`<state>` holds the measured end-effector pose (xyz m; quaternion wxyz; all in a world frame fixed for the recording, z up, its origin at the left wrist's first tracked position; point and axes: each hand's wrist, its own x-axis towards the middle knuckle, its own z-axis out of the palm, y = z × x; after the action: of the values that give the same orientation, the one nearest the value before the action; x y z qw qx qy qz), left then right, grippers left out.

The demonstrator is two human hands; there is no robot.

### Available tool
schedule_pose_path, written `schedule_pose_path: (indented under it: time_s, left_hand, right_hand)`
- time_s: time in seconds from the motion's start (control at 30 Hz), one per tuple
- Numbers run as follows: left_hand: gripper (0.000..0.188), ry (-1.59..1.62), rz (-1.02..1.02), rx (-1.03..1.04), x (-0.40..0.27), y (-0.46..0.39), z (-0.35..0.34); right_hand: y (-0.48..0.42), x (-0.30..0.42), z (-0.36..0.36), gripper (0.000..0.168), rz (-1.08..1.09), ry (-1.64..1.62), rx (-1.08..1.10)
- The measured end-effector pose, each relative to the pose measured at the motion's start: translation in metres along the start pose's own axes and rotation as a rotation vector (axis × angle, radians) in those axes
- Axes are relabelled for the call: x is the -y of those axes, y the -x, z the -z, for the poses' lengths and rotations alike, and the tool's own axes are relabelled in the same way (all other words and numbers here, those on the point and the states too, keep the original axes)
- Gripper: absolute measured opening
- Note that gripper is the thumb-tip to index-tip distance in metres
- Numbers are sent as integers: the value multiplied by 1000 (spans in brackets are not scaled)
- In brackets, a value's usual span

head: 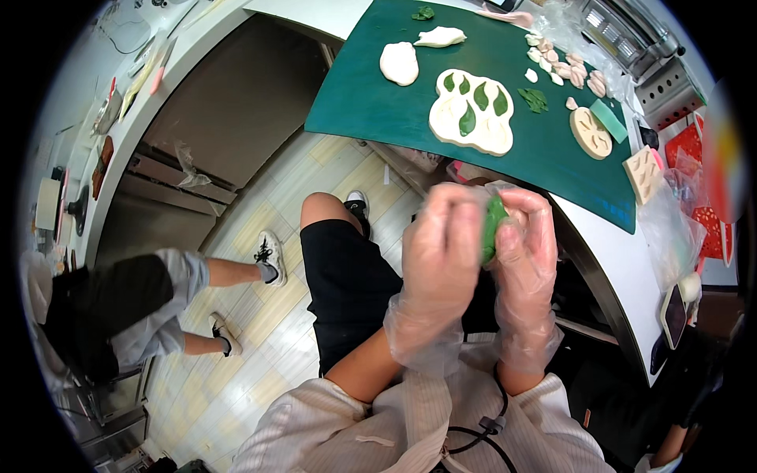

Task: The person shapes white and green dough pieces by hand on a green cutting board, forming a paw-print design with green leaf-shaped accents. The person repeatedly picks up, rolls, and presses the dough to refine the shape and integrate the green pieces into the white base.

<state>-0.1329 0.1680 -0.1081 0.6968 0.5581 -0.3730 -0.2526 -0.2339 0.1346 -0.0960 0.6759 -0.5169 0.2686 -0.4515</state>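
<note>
A lump of green dough (493,230) sits between my two hands, above my lap and just off the mat's near edge. Both hands wear clear plastic gloves. My left hand (440,254), blurred by motion, curls against the lump's left side, its fingertips partly hidden. Thumb and fingers of my right hand (525,242) grip the lump from the right. Beyond them, a cream mould (440,127) with leaf-shaped hollows lies on the green mat (366,112); several hollows hold green dough. Two white dough pieces, one rounded (399,64) and one longer (440,37), lie behind it.
Flattened green scraps (533,99) and small pale pink and white pieces (556,62) are on the mat. A round mould (590,133) and a square mould (641,174) stand right. A phone (674,316) lies on the table's right edge. Another person's legs (233,273) are at left.
</note>
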Motion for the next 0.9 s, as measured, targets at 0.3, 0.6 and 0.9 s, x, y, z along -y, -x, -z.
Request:
schedule_pose_path:
  time_s: [0.3, 0.6, 0.9]
  left_hand:
    - [25, -126, -68, 19, 0, 2, -17]
    - [29, 253, 146, 4, 6, 0, -26]
    - [15, 631, 382, 274, -17, 1, -6]
  right_hand:
    - [5, -9, 2, 28, 40, 395, -222]
    - [11, -10, 2, 32, 118, 389, -265]
    - [2, 15, 10, 39, -154, -132, -159]
